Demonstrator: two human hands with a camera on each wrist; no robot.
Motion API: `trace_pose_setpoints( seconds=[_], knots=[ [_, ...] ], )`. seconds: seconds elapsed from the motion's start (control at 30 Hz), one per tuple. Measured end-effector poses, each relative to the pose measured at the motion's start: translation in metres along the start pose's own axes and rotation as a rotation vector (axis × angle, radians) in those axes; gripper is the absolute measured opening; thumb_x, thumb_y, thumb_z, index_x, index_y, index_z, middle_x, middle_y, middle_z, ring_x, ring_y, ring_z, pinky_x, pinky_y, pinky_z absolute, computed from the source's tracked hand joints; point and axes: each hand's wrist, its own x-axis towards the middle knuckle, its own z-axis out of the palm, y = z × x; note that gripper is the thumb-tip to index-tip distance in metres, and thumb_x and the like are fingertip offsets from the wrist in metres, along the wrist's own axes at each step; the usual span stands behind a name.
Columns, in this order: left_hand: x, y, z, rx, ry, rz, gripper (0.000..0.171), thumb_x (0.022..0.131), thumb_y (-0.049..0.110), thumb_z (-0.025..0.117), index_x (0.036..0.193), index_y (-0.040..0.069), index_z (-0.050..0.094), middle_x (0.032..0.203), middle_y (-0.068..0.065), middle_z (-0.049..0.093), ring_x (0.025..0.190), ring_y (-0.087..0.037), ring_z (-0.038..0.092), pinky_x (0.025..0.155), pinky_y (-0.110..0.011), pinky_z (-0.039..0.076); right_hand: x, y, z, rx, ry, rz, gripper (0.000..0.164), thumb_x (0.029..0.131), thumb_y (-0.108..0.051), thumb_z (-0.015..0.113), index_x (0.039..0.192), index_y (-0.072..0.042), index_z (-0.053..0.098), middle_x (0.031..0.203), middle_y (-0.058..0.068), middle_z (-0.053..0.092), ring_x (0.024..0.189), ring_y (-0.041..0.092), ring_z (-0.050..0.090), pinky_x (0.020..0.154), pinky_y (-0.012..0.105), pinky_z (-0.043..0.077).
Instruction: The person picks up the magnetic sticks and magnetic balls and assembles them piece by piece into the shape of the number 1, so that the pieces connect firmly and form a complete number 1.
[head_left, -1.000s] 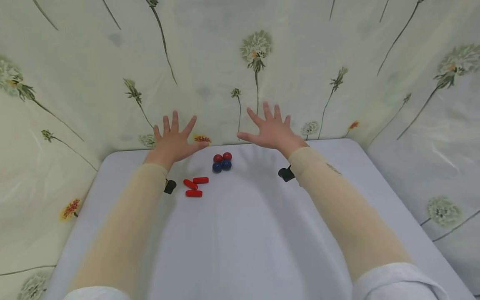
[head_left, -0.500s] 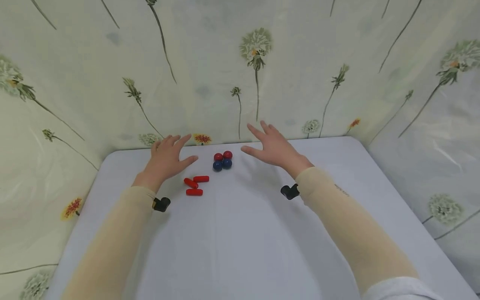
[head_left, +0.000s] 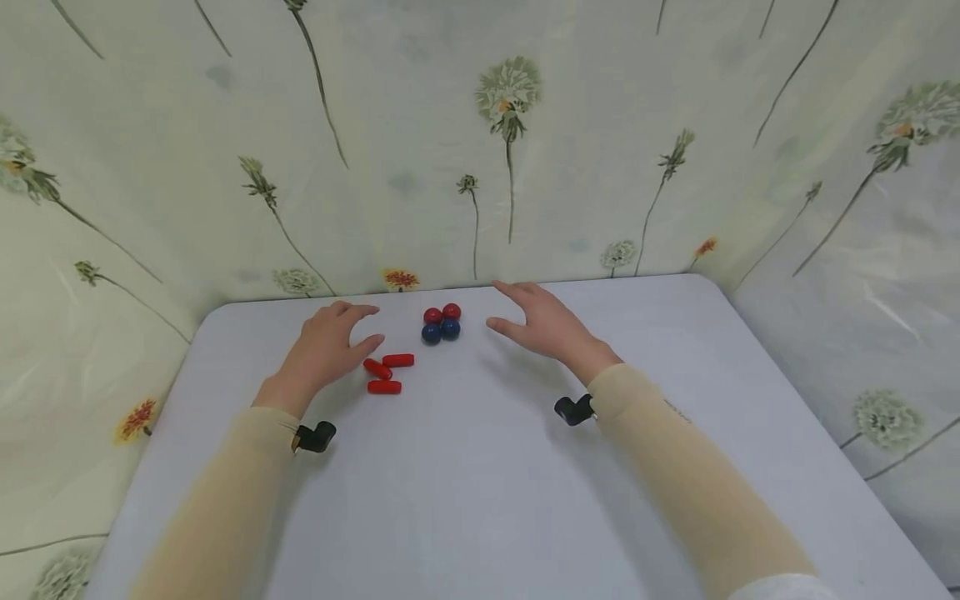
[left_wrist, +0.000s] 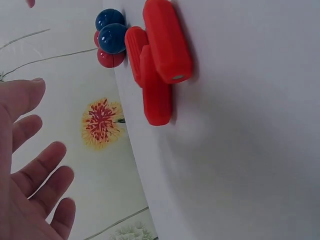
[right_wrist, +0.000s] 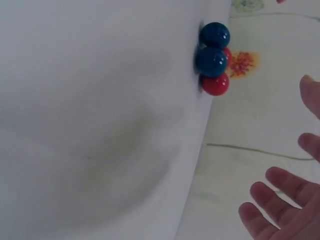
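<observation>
Head view: left hand (head_left: 322, 346) and right hand (head_left: 551, 325) spread, empty, flanking four glossy red and blue balls (head_left: 444, 326); pre-grab imo, pickup calls for pinching.

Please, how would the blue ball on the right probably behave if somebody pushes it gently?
The right-hand blue ball would probably roll easily, because it looks round. Its shiny surface may feel slippery. Pushed straight back, it would likely bump the red ball close behind.

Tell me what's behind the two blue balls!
Two red balls sit right behind the blue balls, and past them is a flowery backdrop. In the head view, the blue balls cover the red ones' lower front parts, so those can't be seen.
</observation>
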Motion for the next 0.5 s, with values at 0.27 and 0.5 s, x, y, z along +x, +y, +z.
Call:
trace_pose_setpoints(
  seconds=[0.27, 0.5],
  knots=[
    [-0.017, -0.008, 0.014, -0.111, -0.053, -0.016, 0.05, 0.094, 0.039, 0.065, 0.14, 0.02, 0.055, 0.126, -0.009, 0.055, 0.115, -0.028, 0.05, 0.092, -0.05, 0.048, -0.006, 0.004, 0.015, 0.056, 0.009, 0.025, 0.068, 0.092, -0.056, 0.06, 0.151, -0.027, 0.042, 0.147, 0.008, 0.043, 0.134, 0.027, 0.042, 0.108, 0.047, 0.035],
    [-0.035, -0.012, 0.022, -0.2, -0.072, -0.033, 0.044, 0.094, 0.036, 0.067, 0.133, 0.019, 0.061, 0.125, -0.005, 0.055, 0.111, -0.026, 0.054, 0.089, -0.047, 0.05, -0.009, 0.01, 0.028, 0.121, 0.001, 0.024, 0.069, 0.091, -0.055, 0.063, 0.149, -0.022, 0.044, 0.14, 0.009, 0.049, 0.119, 0.029, 0.053, 0.096, 0.044, 0.045]
  ],
)
